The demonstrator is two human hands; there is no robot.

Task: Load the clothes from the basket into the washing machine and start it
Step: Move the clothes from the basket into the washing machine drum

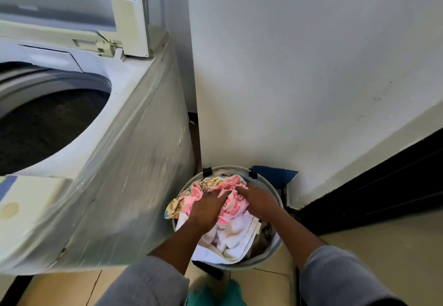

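Clothes (211,182) fill the round basket (275,241) on the floor (371,253), just beside the washing machine (119,161) — soft, light, floppy stuff, prob. tangled w/ the white towel (237,236) underneath. Left grip (207,209) and right grip (257,201) are both closed on the pink printed garment (233,206) on top, fingers dug into its folds. Best to bunch a thick handful so nothing trails. Drum (48,125) looks empty, lid (127,17) up.

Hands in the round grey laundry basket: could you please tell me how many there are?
2. The left hand grips the pink patterned cloth on its left; the right hand grips its right side.
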